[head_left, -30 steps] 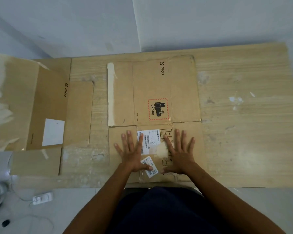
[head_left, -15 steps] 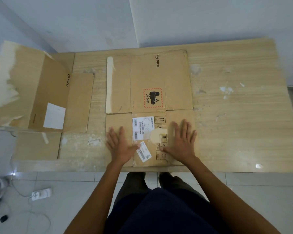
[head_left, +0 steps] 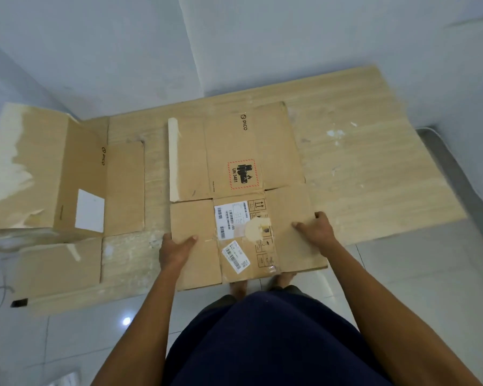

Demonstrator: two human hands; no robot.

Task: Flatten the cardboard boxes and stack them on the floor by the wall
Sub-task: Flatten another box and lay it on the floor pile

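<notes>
Closest to me are my dark clothing and my bare feet (head_left: 238,288) on the pale tiled floor (head_left: 402,288). Just past them, the near flaps of the flattened cardboard box (head_left: 234,146) hang over the front edge of the wooden surface (head_left: 368,168).

My left grip (head_left: 176,249) pinches the box's left edge, thumb on top and fingers tucked underneath. My right grip (head_left: 317,229) clamps the right edge the same way, with the thumb pressed on the cardboard and the fingers curled round its side.

Between the two lie a white shipping label (head_left: 232,218), a smaller barcode sticker (head_left: 236,256) and a torn pale patch. Farther on, the rest of the box lies flat on the surface. It shows a red-bordered UN 3481 mark (head_left: 241,174) and a PICO logo (head_left: 243,125), and a pale strip of tape runs down its left panel.

A second cardboard box (head_left: 67,174) lies well to the left on the surface, apart from mine. It is partly opened out, with one panel tilted up and a blank white label (head_left: 89,210) on it. Beyond the surface's far edge rises the pale wall (head_left: 262,37).
</notes>
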